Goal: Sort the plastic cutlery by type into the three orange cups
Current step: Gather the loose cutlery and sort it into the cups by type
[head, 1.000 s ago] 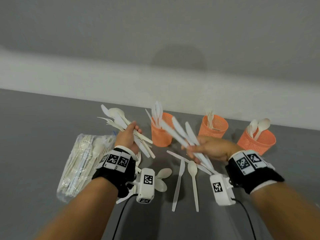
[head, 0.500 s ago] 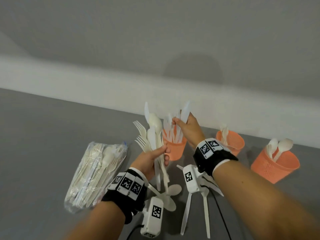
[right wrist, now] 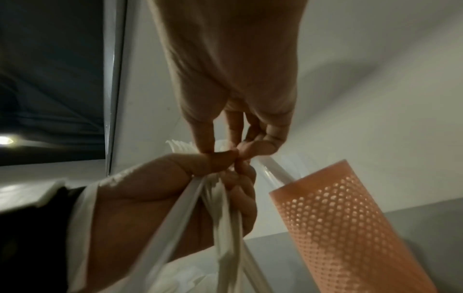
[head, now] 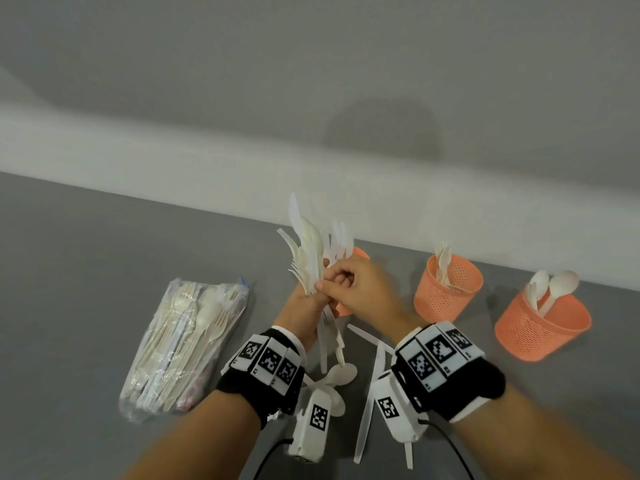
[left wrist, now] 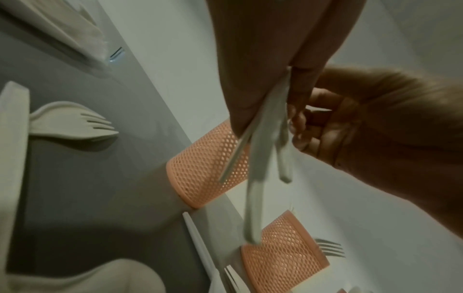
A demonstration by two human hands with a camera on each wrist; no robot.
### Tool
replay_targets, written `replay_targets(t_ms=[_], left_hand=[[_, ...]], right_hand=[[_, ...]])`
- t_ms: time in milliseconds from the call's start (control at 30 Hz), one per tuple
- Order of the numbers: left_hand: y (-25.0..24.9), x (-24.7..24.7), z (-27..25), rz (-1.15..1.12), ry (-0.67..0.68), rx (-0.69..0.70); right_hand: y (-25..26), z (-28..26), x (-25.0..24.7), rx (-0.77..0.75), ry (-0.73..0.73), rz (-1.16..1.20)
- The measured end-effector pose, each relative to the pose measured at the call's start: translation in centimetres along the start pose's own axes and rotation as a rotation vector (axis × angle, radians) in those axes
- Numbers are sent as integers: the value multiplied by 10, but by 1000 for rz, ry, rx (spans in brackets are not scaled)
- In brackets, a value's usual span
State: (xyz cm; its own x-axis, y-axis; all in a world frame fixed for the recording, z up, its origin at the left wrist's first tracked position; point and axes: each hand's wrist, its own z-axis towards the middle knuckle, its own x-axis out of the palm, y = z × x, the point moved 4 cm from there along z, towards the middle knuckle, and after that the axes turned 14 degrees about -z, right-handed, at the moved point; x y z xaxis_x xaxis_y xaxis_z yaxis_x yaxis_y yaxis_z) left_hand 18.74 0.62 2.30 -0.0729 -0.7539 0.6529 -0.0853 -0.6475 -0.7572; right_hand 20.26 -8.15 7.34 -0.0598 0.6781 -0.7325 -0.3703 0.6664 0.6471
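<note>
Half a second back the right hand [head: 360, 289] was up at the leftmost orange cup [head: 358, 253] with knives in its fingers; now it has come away from the cup and meets the left hand [head: 304, 306] in front of it. That left hand grips a mixed bundle of cutlery [head: 310, 258] in a closed fist, forks, a spoon and knives fanning upward and the handles hanging below the palm. Thumb and forefinger of the right hand are curled in a pinch at the top of the bundle, touching the left hand's fingers; which single piece they hold cannot be told.

Knives stand in the leftmost cup, mostly hidden behind the hands. Forks stand in the middle cup [head: 446, 289], and spoons lean in the right cup [head: 540, 327], which sits nearest the camera of the three. Loose cutlery [head: 367, 403] lies on the grey table [head: 86, 289] beneath the wrists, a knife and spoons among it. A clear plastic bag [head: 183, 341] packed with more cutlery lies to the left, well apart from the cups.

The table is matte grey and runs back to a pale wall [head: 311, 81], where a soft shadow falls above the cups.
</note>
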Motion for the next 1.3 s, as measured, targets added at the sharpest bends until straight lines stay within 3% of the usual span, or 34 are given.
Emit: replay_targets(t_ms=[200,400,533,667,800,900,1000,1133,1300], left_hand=[[5,0,-3,110,-10,13],[2,3,-9,130,28,38],[-2,-1,-17,41,32,-11],[-5,-8,-19,-131,-1,-70],[-4,-5,-24,12,147,-100],[1,0,-30,138,218,-159],[6,-5,-30,207,186,-206],[6,-15,-31,221,158,-231],[0,-34,-32,215,81,-223]], right_hand=[[-5,-7,8,88,1,55],[0,-14,10,155,165,209],[-8,-17,5,249,205,479],[-11,-12,-14,231,86,750],[-18,7,-39,239,-58,674],[-15,15,-41,261,51,618],[-8,18,-38,282,111,503],[-5,29,-52,314,-7,529],[-14,51,-96,275,-418,572]])
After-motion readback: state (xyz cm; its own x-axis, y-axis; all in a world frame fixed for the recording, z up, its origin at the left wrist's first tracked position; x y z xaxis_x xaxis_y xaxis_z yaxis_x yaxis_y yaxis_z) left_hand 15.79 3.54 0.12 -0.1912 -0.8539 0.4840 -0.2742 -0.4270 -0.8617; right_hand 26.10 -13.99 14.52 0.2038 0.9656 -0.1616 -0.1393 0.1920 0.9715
